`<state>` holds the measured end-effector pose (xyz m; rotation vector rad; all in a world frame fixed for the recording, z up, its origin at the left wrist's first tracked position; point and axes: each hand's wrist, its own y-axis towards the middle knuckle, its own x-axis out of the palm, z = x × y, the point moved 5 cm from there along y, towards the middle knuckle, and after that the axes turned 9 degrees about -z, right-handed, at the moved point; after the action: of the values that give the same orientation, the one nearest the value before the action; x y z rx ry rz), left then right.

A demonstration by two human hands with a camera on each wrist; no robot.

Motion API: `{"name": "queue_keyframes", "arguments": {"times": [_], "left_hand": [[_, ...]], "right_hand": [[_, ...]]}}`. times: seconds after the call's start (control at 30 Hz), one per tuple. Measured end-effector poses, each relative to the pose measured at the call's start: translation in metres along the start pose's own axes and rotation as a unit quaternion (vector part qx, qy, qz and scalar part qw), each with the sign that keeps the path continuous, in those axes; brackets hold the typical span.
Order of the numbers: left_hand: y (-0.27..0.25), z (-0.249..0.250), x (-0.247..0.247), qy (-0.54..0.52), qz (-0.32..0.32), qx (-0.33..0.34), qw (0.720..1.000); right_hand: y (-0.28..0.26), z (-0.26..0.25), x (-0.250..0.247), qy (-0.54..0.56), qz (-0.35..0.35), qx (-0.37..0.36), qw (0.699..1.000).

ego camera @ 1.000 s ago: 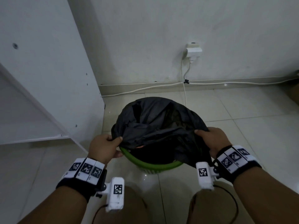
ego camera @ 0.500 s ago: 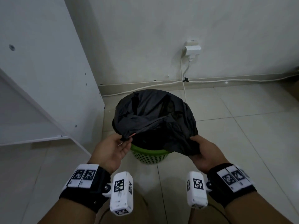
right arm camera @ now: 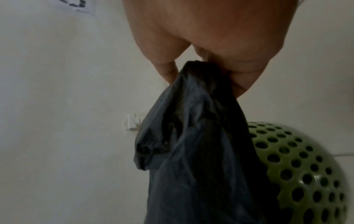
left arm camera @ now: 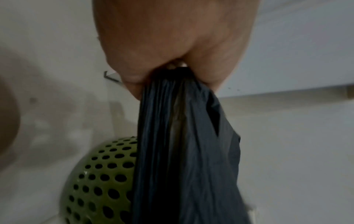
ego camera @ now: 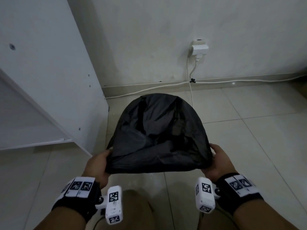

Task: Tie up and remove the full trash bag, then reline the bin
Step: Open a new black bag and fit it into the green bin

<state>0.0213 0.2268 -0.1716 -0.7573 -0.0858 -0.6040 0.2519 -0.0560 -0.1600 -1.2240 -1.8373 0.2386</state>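
A black trash bag point(ego camera: 159, 136) is stretched wide and pulled up toward me, hiding the bin in the head view. My left hand point(ego camera: 99, 163) grips the bag's near left edge, its fingers bunching the plastic point(left arm camera: 172, 121). My right hand point(ego camera: 219, 161) grips the near right edge, the plastic point(right arm camera: 201, 121) gathered in its fist. The green perforated bin point(left arm camera: 99, 181) shows below the bag in the left wrist view and beside it point(right arm camera: 298, 166) in the right wrist view.
A white cabinet panel point(ego camera: 46, 72) stands close on the left, with a shelf board point(ego camera: 33, 143) jutting out. A wall socket with plug point(ego camera: 199, 48) and a white cable point(ego camera: 191, 90) sit behind the bin. Tiled floor point(ego camera: 249, 122) extends right.
Both hands have pulled the bag's edges up and toward me and spread them apart. The bag now covers the green rim that showed before.
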Motion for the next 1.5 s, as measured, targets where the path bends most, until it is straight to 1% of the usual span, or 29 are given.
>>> {"name": "queue_keyframes", "arguments": {"times": [0.03,0.07,0.13,0.17,0.23,0.3,0.37,0.4,0.43,0.47,0.53,0.6,0.63,0.67,0.73,0.77,0.8,0.87,0.93,1.03,1.13,1.23,1.27,1.3,1.37,1.43,1.47,1.5], "left_hand": [[0.006,0.001,-0.007,0.056,0.035,0.010,0.998],[0.009,0.005,-0.011,0.101,0.054,0.024,0.993],[0.019,0.016,-0.008,0.165,0.056,0.046,0.984],[0.026,0.022,-0.006,0.166,0.054,0.051,0.983],[0.038,0.037,0.001,0.144,0.044,0.045,0.988],[0.044,0.051,0.018,0.127,0.006,0.040,0.991],[0.046,0.061,0.035,0.114,-0.034,0.049,0.992],[0.049,0.064,0.042,0.105,-0.052,0.041,0.992],[0.050,0.065,0.048,0.116,-0.059,0.030,0.991],[0.059,0.063,0.046,0.146,-0.051,0.017,0.988],[0.073,0.056,0.043,0.226,-0.033,0.009,0.974],[0.061,0.052,0.050,0.262,-0.032,0.018,0.964],[0.053,0.051,0.054,0.253,-0.039,0.020,0.967],[0.051,0.044,0.058,0.218,-0.062,0.003,0.974],[0.046,0.031,0.056,0.142,-0.106,-0.041,0.983],[0.044,0.025,0.054,0.121,-0.119,-0.053,0.984],[0.045,0.021,0.048,0.102,-0.119,-0.056,0.986],[0.042,0.012,0.037,0.098,-0.103,-0.034,0.989],[0.033,0.005,0.030,0.125,-0.087,0.001,0.988],[0.010,-0.005,0.031,0.115,-0.094,0.044,0.988],[-0.007,-0.016,0.035,0.042,-0.099,0.049,0.993],[-0.010,-0.028,0.034,-0.029,-0.108,0.031,0.993],[-0.010,-0.029,0.034,-0.026,-0.105,0.034,0.994],[-0.011,-0.030,0.034,0.001,-0.099,0.042,0.994],[-0.011,-0.027,0.033,0.092,-0.070,0.072,0.991],[-0.008,-0.021,0.030,0.185,-0.035,0.111,0.976],[-0.007,-0.018,0.032,0.219,-0.031,0.117,0.968],[-0.005,-0.015,0.035,0.231,-0.032,0.108,0.966]], "right_hand": [[0.004,-0.004,-0.002,-0.044,0.018,-0.025,0.999],[0.009,-0.012,-0.003,-0.091,0.045,-0.053,0.993],[0.022,-0.030,-0.004,-0.173,0.090,-0.101,0.975],[0.028,-0.038,-0.002,-0.213,0.103,-0.123,0.964],[0.036,-0.054,0.008,-0.314,0.115,-0.156,0.929],[0.044,-0.068,0.018,-0.410,0.108,-0.167,0.890],[0.051,-0.080,0.029,-0.486,0.083,-0.174,0.853],[0.057,-0.084,0.031,-0.503,0.077,-0.157,0.846],[0.061,-0.085,0.032,-0.484,0.078,-0.125,0.862],[0.065,-0.084,0.029,-0.458,0.085,-0.093,0.880],[0.069,-0.072,0.024,-0.414,0.080,-0.021,0.907],[0.063,-0.058,0.022,-0.398,0.061,0.047,0.914],[0.059,-0.052,0.021,-0.387,0.050,0.067,0.918],[0.053,-0.047,0.021,-0.380,0.043,0.077,0.921],[0.046,-0.039,0.018,-0.369,0.035,0.072,0.926],[0.044,-0.036,0.016,-0.362,0.033,0.061,0.930],[0.041,-0.032,0.015,-0.359,0.025,0.053,0.931],[0.036,-0.023,0.012,-0.352,0.021,0.039,0.935],[0.027,-0.016,0.010,-0.351,0.033,0.020,0.936],[0.012,-0.003,0.006,-0.312,0.022,-0.009,0.950],[0.005,0.016,-0.002,-0.221,0.002,-0.012,0.975],[0.001,0.034,0.001,-0.117,-0.032,0.013,0.992],[0.000,0.037,0.003,-0.101,-0.040,0.014,0.994],[0.000,0.039,0.005,-0.098,-0.041,0.005,0.994],[0.002,0.037,0.010,-0.137,-0.033,-0.034,0.989],[0.003,0.033,0.016,-0.169,-0.023,-0.061,0.983],[0.004,0.031,0.020,-0.173,-0.020,-0.067,0.982],[0.005,0.030,0.024,-0.176,-0.012,-0.070,0.982]]}}
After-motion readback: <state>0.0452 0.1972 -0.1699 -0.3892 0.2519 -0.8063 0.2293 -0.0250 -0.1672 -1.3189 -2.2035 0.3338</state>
